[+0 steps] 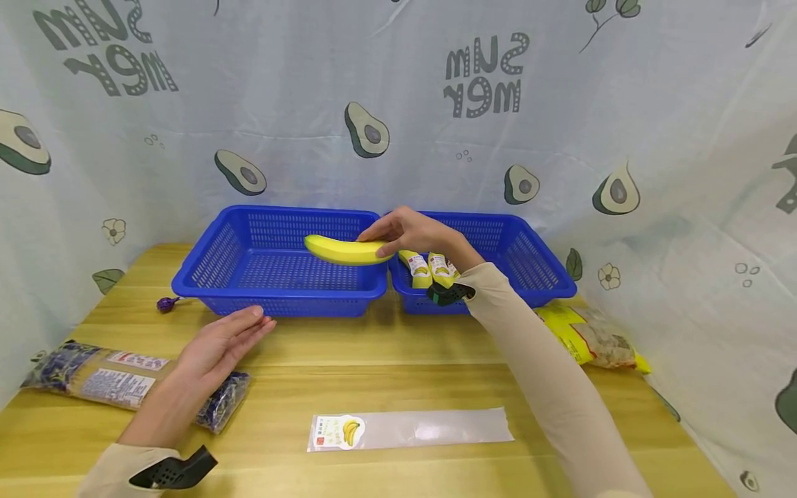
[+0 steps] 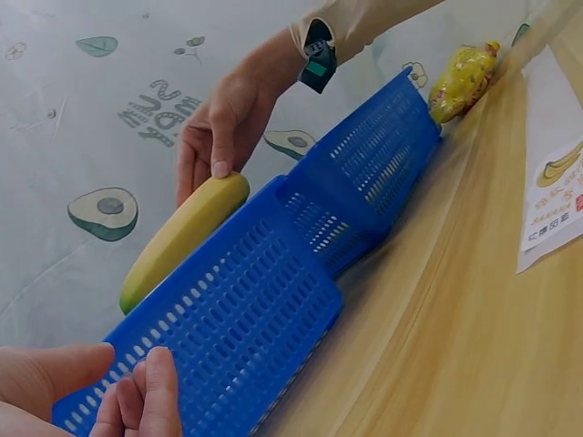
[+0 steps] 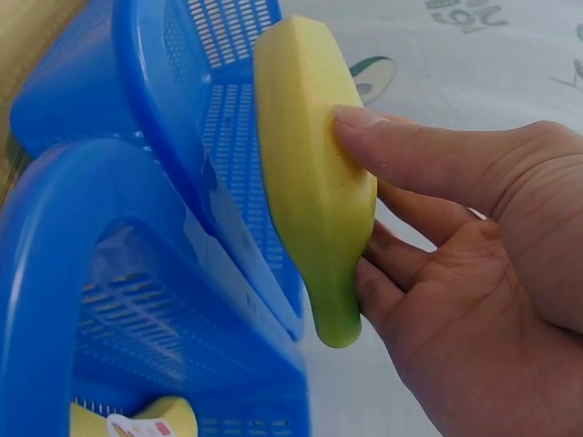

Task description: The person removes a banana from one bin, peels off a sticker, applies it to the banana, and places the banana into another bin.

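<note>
A yellow banana [image 1: 342,250] with green ends is held by my right hand [image 1: 407,232], thumb on one side and fingers on the other. It hangs over the right part of the left blue basket [image 1: 280,293]. In the right wrist view the thumb presses the banana's [image 3: 314,146] side near its stem. My left hand [image 1: 218,346] holds nothing; its fingers are nearly straight, in front of the left basket. Bananas with white labels [image 1: 429,268] lie in the right blue basket [image 1: 542,273], partly behind my right wrist.
A clear bag with a banana label [image 1: 429,429] lies flat at the table's front. A long wrapped package [image 1: 112,373] sits at left, partly under my left arm. A purple lollipop [image 1: 166,304] is beside the left basket. A yellow snack bag [image 1: 585,335] lies at right.
</note>
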`<state>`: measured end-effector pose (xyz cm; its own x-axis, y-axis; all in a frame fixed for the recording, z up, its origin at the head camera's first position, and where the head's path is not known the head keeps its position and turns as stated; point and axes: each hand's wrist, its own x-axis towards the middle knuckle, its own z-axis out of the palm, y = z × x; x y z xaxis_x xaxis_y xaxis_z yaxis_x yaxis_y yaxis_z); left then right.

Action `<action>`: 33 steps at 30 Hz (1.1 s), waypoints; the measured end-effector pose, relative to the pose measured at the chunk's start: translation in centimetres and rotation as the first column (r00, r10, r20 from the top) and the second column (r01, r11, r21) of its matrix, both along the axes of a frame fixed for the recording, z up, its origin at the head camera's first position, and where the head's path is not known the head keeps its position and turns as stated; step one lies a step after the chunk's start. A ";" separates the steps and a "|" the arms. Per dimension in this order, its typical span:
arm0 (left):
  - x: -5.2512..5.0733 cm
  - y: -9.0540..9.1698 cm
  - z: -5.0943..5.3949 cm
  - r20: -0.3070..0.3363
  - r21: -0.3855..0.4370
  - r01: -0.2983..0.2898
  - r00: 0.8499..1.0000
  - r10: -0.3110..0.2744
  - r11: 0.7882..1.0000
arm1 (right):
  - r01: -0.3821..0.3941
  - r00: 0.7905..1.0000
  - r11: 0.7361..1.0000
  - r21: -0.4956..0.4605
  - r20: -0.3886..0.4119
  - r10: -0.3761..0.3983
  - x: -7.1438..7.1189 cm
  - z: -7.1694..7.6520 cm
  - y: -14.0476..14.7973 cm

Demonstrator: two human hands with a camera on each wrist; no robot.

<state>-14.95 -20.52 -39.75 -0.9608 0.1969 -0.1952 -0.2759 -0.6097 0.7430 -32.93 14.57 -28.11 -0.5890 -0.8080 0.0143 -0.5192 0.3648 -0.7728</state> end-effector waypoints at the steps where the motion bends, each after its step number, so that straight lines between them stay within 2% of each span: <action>1: 0.0 0.2 0.0 -0.003 -0.007 0.000 1.000 0.000 1.000 | -0.001 1.000 1.000 -0.001 -0.002 0.001 0.1 0.0 0.2; 5: 0.0 1.0 0.1 -0.008 -0.032 0.008 1.000 -0.008 0.999 | -0.011 1.000 1.000 0.008 -0.017 0.011 0.7 0.3 0.9; 13: -0.1 2.2 0.7 -0.034 -0.101 0.015 0.999 -0.018 0.995 | -0.029 1.000 1.000 -0.011 0.003 0.029 1.8 0.5 1.3; 18: -0.3 3.1 0.8 -0.052 -0.134 0.041 0.997 -0.048 0.990 | -0.033 0.999 0.999 -0.007 0.004 0.033 2.8 0.5 1.7; 25: -0.5 4.1 1.0 -0.092 -0.122 0.089 0.991 -0.101 0.988 | -0.066 0.997 0.998 -0.008 -0.025 0.066 4.0 0.4 2.4; 33: -0.8 5.0 1.5 -0.075 -0.120 0.123 0.988 -0.132 0.985 | -0.060 0.997 0.998 0.004 -0.053 0.060 5.2 0.2 3.0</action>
<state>-15.72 -15.56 -38.23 -0.9431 0.2996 -0.1444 -0.2806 -0.4834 0.8292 -27.73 17.61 -27.89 -0.5378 -0.8420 0.0423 -0.5807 0.3337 -0.7426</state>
